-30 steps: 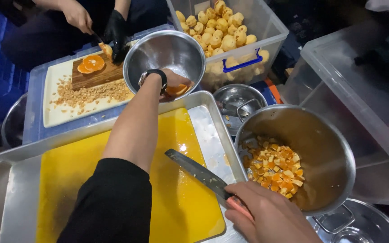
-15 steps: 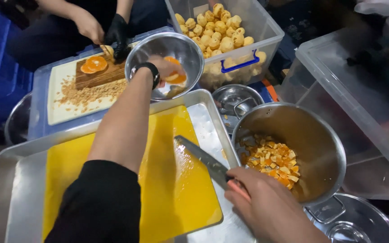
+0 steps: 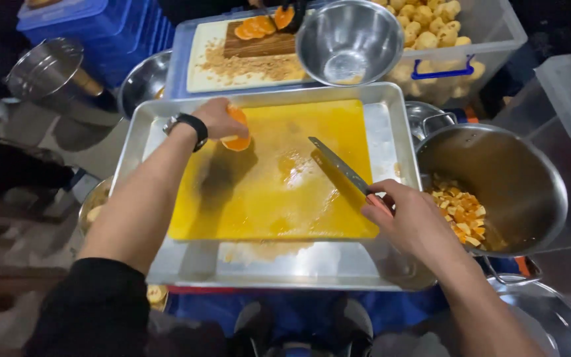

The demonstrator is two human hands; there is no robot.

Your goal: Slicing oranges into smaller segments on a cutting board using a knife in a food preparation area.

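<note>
My left hand, with a black watch on the wrist, grips several orange fruit slices and holds them down on the far left part of a wet yellow cutting board. The board lies in a metal tray. My right hand is closed on the handle of a knife, whose blade points up and left over the board's right half, apart from the slices.
A steel pot with chopped orange pieces stands right of the tray. Behind are an empty steel bowl, a clear bin of peeled fruit, and a second board where another person handles orange slices. Metal vessels stand at left.
My left hand came back from the steel bowl with orange slices and set them on the yellow board. The right hand kept the knife over the board.
</note>
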